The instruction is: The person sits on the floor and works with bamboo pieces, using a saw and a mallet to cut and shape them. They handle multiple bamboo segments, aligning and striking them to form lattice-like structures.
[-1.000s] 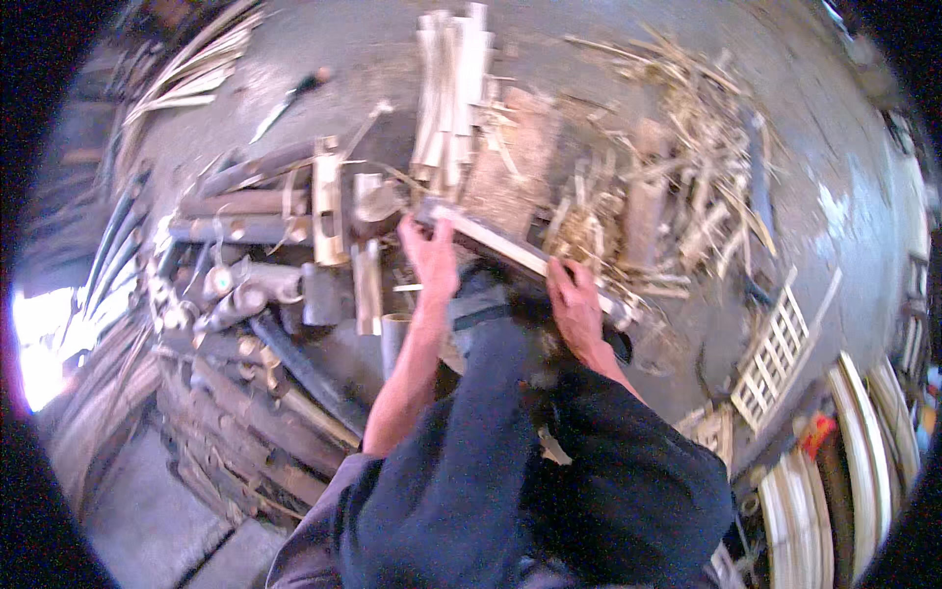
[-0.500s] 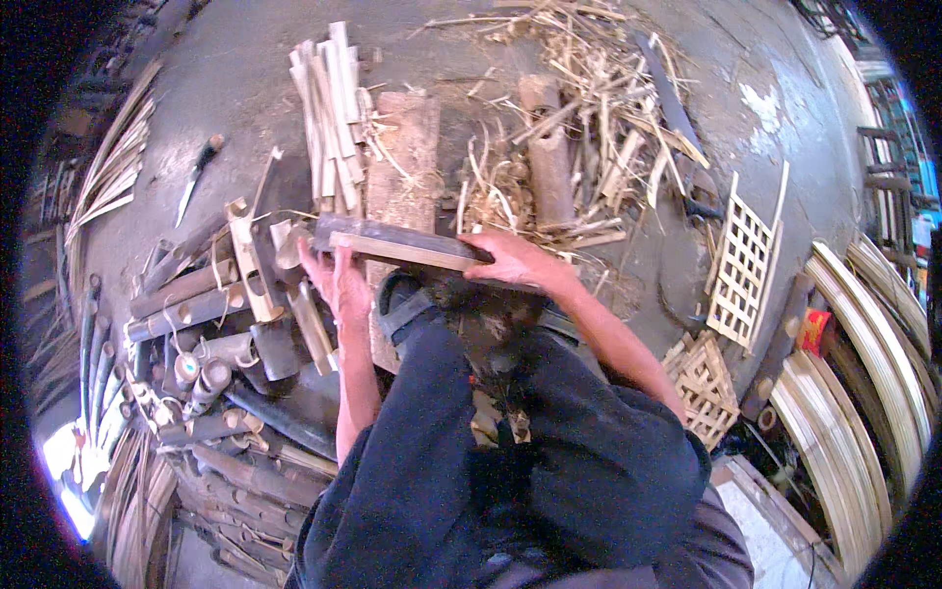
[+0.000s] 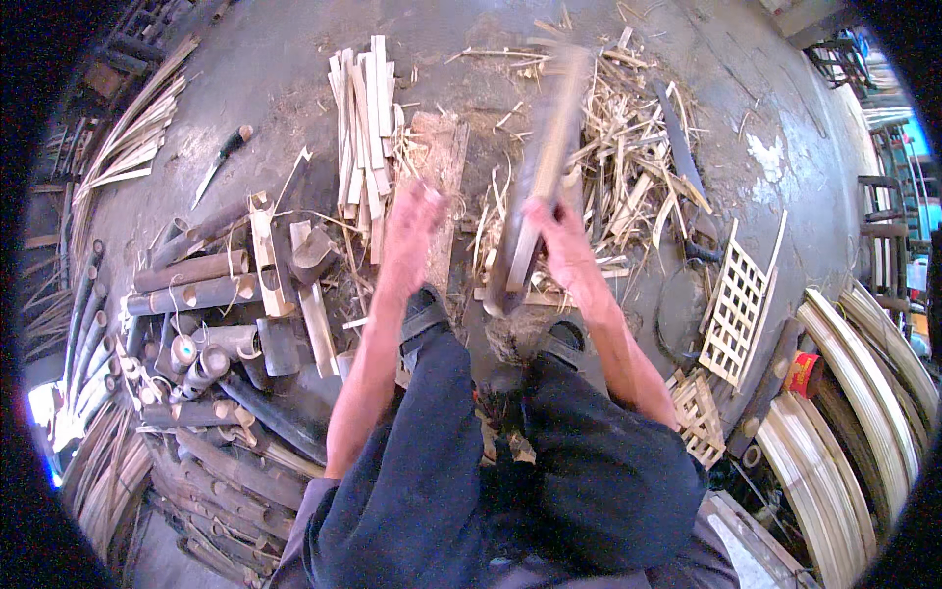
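My right hand is closed around a long split bamboo piece, dark on its outer side and pale on its cut side. The piece stands nearly on end in the picture, leaning right at its far end, which is smeared by motion. Away from it, my left hand hangs over a rough wooden board, its fingers too blurred to make out. Just left of the board lies a bundle of pale bamboo strips.
Bamboo scraps and shavings are heaped beyond my right hand, with a long dark blade beside them. Woven lattice panels lie at right. Cut bamboo tubes crowd the left, below a knife on the floor.
The bamboo piece has swung from lying crosswise between both hands to nearly lengthwise in my right hand. My left hand has let go of it and shifted right and away from me.
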`<action>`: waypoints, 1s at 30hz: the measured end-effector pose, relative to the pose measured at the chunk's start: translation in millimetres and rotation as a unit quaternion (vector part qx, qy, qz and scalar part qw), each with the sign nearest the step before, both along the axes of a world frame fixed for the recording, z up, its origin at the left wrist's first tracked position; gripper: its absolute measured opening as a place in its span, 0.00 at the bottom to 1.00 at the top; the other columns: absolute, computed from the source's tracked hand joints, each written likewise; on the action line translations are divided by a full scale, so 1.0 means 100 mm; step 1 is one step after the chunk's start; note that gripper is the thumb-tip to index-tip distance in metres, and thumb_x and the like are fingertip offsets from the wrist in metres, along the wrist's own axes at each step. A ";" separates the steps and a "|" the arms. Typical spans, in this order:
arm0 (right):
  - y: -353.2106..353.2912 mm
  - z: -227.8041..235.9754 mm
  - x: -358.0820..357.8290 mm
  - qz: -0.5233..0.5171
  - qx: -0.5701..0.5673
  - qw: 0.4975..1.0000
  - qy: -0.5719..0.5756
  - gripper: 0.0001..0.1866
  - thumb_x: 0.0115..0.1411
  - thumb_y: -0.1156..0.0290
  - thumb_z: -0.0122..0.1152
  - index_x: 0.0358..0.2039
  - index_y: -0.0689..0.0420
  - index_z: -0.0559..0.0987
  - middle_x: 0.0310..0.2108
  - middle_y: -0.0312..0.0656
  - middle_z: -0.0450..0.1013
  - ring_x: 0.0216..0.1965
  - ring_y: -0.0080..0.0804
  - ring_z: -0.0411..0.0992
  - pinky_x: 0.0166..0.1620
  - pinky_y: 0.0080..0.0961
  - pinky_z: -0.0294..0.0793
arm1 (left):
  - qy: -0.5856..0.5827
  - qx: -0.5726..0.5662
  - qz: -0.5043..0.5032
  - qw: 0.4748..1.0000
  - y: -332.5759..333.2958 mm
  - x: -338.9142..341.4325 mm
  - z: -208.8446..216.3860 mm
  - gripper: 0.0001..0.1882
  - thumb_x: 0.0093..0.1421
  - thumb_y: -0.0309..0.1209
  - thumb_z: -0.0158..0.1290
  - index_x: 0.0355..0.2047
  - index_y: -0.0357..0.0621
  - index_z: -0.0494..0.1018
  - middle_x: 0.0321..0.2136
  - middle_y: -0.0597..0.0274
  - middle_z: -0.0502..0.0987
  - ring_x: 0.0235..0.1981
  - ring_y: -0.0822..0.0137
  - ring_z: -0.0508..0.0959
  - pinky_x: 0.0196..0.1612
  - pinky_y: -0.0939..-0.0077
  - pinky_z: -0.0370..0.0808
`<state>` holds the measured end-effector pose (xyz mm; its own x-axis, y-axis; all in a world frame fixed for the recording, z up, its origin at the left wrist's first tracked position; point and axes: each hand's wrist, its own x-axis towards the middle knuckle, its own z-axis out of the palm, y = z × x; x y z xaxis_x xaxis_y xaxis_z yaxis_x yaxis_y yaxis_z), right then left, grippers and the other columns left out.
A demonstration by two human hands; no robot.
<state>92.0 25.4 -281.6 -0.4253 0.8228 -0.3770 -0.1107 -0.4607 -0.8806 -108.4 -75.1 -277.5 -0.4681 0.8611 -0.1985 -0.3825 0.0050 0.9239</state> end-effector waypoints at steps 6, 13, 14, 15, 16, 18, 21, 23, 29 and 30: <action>0.33 0.10 0.20 -0.244 -0.119 0.946 0.177 0.29 0.56 0.57 0.65 0.52 0.58 0.67 0.45 0.40 0.68 0.47 0.34 0.67 0.56 0.34 0.66 | -0.105 -0.125 -0.129 0.978 -0.34 0.51 -0.17 0.31 0.63 0.45 0.51 0.58 0.36 0.61 0.50 0.54 0.70 0.50 0.63 0.70 0.52 0.67 0.68; 0.23 -0.23 0.37 -0.307 -0.102 0.935 0.147 0.29 0.57 0.54 0.64 0.52 0.58 0.67 0.47 0.38 0.69 0.48 0.32 0.68 0.55 0.34 0.66 | -0.040 -0.095 -0.134 0.986 -0.14 0.64 -0.03 0.32 0.58 0.36 0.58 0.58 0.32 0.60 0.48 0.50 0.71 0.44 0.64 0.74 0.43 0.73 0.76; 0.21 -0.23 0.36 -0.306 -0.099 0.935 0.149 0.30 0.56 0.54 0.64 0.52 0.59 0.67 0.46 0.38 0.69 0.47 0.32 0.68 0.55 0.33 0.66 | -0.035 -0.095 -0.126 0.987 -0.12 0.65 -0.05 0.32 0.57 0.35 0.58 0.57 0.32 0.61 0.47 0.49 0.72 0.43 0.65 0.75 0.42 0.74 0.76; 0.18 -0.24 0.35 -0.306 -0.095 0.935 0.151 0.30 0.56 0.54 0.65 0.52 0.60 0.67 0.46 0.38 0.69 0.47 0.32 0.68 0.55 0.33 0.66 | -0.030 -0.096 -0.119 0.988 -0.10 0.66 -0.06 0.31 0.57 0.35 0.59 0.57 0.32 0.62 0.46 0.49 0.73 0.42 0.65 0.76 0.41 0.75 0.77; 0.16 -0.25 0.34 -0.306 -0.092 0.935 0.153 0.31 0.56 0.54 0.65 0.51 0.60 0.67 0.46 0.38 0.69 0.47 0.32 0.68 0.55 0.32 0.66 | -0.013 -0.098 -0.117 0.988 -0.09 0.65 -0.08 0.30 0.56 0.34 0.59 0.56 0.32 0.63 0.44 0.49 0.74 0.40 0.65 0.76 0.40 0.75 0.77; 0.17 -0.29 0.35 -0.320 -0.099 0.932 0.138 0.31 0.56 0.53 0.65 0.51 0.61 0.67 0.46 0.39 0.69 0.47 0.31 0.68 0.54 0.31 0.66 | 0.019 -0.102 -0.117 0.988 -0.05 0.66 -0.10 0.29 0.55 0.33 0.59 0.54 0.32 0.65 0.41 0.50 0.75 0.38 0.66 0.77 0.39 0.76 0.77; 0.17 -0.31 0.37 -0.318 -0.098 0.933 0.137 0.31 0.55 0.53 0.65 0.51 0.61 0.67 0.46 0.38 0.69 0.47 0.31 0.68 0.53 0.31 0.67 | 0.028 -0.127 -0.115 0.985 -0.03 0.68 -0.07 0.26 0.54 0.31 0.59 0.51 0.32 0.68 0.37 0.52 0.77 0.36 0.68 0.77 0.39 0.76 0.77; 0.15 -0.28 0.36 -0.315 -0.100 0.934 0.137 0.31 0.55 0.53 0.66 0.51 0.61 0.68 0.45 0.38 0.69 0.46 0.31 0.68 0.52 0.31 0.67 | 0.043 -0.129 -0.115 0.984 -0.03 0.67 -0.12 0.25 0.54 0.30 0.59 0.50 0.33 0.69 0.37 0.53 0.77 0.35 0.68 0.77 0.39 0.76 0.77; 0.18 -0.40 0.38 -0.328 -0.117 0.929 0.128 0.32 0.54 0.52 0.66 0.52 0.58 0.67 0.45 0.37 0.69 0.46 0.31 0.68 0.51 0.34 0.68 | 0.051 -0.113 -0.101 0.987 0.00 0.70 -0.19 0.24 0.53 0.30 0.59 0.50 0.32 0.70 0.36 0.54 0.77 0.34 0.69 0.77 0.37 0.77 0.77; 0.18 -0.42 0.39 -0.326 -0.120 0.929 0.124 0.33 0.54 0.52 0.66 0.52 0.58 0.67 0.45 0.37 0.69 0.46 0.31 0.68 0.51 0.34 0.68 | 0.058 -0.118 -0.102 0.986 0.00 0.70 -0.18 0.24 0.53 0.30 0.60 0.50 0.33 0.70 0.36 0.54 0.77 0.34 0.69 0.77 0.37 0.77 0.77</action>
<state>131.2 43.2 -323.7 0.0371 0.8409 -0.5399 -0.6207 -0.4041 -0.6719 -38.0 -75.0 -295.5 -0.3212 0.8763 -0.3592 -0.2425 0.2905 0.9256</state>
